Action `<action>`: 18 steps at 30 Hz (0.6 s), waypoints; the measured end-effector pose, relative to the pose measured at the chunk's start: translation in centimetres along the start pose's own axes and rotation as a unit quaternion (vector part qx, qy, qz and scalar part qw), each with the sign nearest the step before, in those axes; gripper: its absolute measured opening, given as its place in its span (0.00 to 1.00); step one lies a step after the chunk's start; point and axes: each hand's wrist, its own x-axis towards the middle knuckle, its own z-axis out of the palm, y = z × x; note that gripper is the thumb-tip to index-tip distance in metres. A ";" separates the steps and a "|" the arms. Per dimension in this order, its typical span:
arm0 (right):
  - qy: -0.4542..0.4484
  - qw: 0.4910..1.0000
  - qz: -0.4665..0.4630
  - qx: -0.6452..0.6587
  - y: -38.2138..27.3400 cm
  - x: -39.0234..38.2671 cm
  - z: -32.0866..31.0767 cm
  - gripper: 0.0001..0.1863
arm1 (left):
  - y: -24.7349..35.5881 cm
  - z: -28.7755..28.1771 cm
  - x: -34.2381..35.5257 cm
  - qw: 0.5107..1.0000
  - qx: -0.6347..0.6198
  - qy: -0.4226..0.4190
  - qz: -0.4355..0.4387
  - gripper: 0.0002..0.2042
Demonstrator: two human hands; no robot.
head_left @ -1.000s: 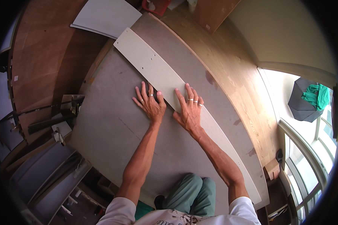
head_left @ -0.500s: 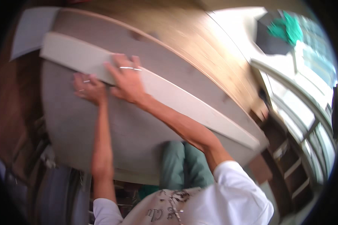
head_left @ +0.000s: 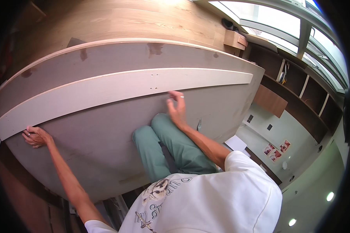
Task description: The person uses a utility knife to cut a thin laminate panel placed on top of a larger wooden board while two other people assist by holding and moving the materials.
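Note:
A long pale board (head_left: 116, 85), with small holes near its middle, lies across a large grey panel (head_left: 85, 143). My left hand (head_left: 35, 136) grips the board's lower edge near its left end, fingers curled. My right hand (head_left: 176, 108) is just below the middle of the board, holding nothing, fingers loosely bent and apart. My knees in green trousers (head_left: 161, 132) are on the panel. A small narrow object (head_left: 199, 125), too small to make out, is to the right of my right forearm.
Wood flooring (head_left: 136, 23) runs beyond the panel's far edge. At the right are dark open shelves (head_left: 311, 89), a wooden box (head_left: 234, 40) and a window (head_left: 272, 19). A pale wall with switches and pictures (head_left: 272, 143) shows lower right, with lit round lamps (head_left: 330, 196).
The view has swung toward the board's right part. My left hand has moved toward the board's left end; my right hand has come off the board's top to just below its edge.

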 end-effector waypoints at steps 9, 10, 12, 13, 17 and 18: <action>0.091 0.929 0.346 -0.093 25.9 -12.1 -12.9 0.30 | -3.4 1.9 0.7 0.998 0.036 0.036 0.020 0.28; 0.094 0.913 0.360 -0.165 29.3 -14.7 -14.7 0.32 | -3.9 3.1 0.5 0.999 0.032 0.032 0.022 0.28; 0.096 0.887 0.386 -0.235 34.7 -19.7 -18.0 0.34 | -4.7 4.6 0.3 0.999 0.006 0.033 0.018 0.29; 0.072 0.868 0.412 -0.269 37.1 -22.3 -18.6 0.35 | -4.7 4.4 2.1 0.999 0.006 0.036 0.033 0.29; 0.016 0.846 0.441 -0.299 41.8 -28.0 -17.2 0.41 | -4.4 1.3 4.1 0.999 0.013 -0.043 0.007 0.32; 0.025 0.845 0.433 -0.313 43.3 -28.4 -18.9 0.41 | -5.1 0.6 2.6 0.995 -0.009 -0.096 -0.011 0.34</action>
